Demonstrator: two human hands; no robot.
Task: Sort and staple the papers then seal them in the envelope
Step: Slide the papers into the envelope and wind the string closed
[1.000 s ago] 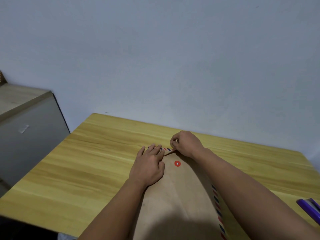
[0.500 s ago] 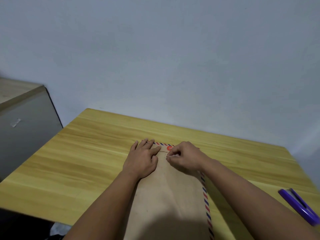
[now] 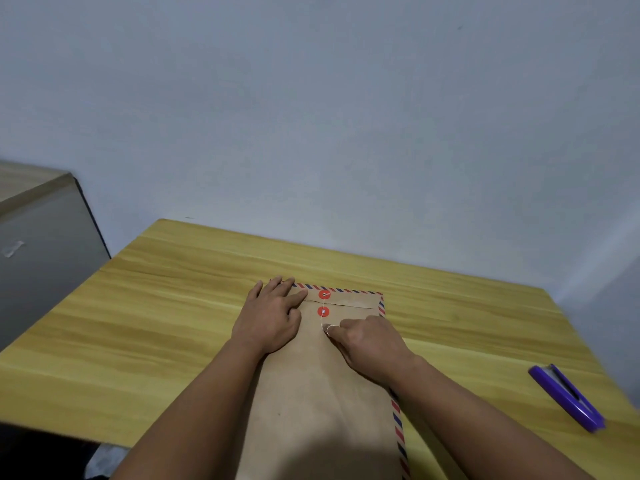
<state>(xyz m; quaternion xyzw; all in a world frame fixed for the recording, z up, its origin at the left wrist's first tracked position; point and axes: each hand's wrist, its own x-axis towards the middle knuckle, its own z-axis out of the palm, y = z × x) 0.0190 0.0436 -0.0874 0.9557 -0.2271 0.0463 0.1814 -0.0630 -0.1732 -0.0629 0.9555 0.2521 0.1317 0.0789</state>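
Pinching string (image 3: 323, 319) below red button (image 3: 323, 311), right-hand fingers (image 3: 333, 332).

Brown envelope (image 3: 322, 393) lying flat on the wooden table (image 3: 173, 327), flap folded down. Left hand (image 3: 270, 320) presses flat beside its two red discs (image 3: 323, 311); right hand (image 3: 370, 344) pinches the white string (image 3: 322, 320) just below them. Purple stapler (image 3: 568, 398) lies well right of the envelope.

Wooden table (image 3: 166, 327): brown envelope (image 3: 322, 403) lying flat at centre, purple stapler (image 3: 568, 398) at right.

place: plain room, office-like | cues: wooden desk (image 3: 173, 323); purple stapler (image 3: 568, 396); grey cabinet (image 3: 45, 258); bare wall (image 3: 311, 116)
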